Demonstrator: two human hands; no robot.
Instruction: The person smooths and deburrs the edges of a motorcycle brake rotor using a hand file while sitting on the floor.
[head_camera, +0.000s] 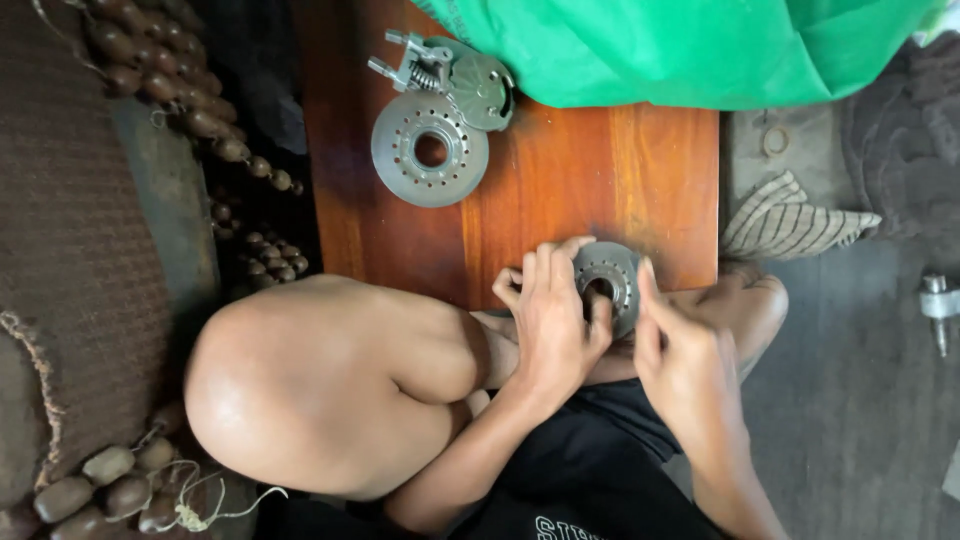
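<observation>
Wooden board (560, 190) underneath, left hand (550, 320) and right hand (680, 370) fingers pinching a perforated metal disc (608, 272).

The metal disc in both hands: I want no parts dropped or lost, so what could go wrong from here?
1. The small metal disc sits at the near edge of the wooden board, pinched by the left hand and right hand; if the grip slips, it may drop into the lap.
2. The larger perforated disc and spring-loaded part lie loose near the board's far-left edge; a nudge could knock them off.
</observation>
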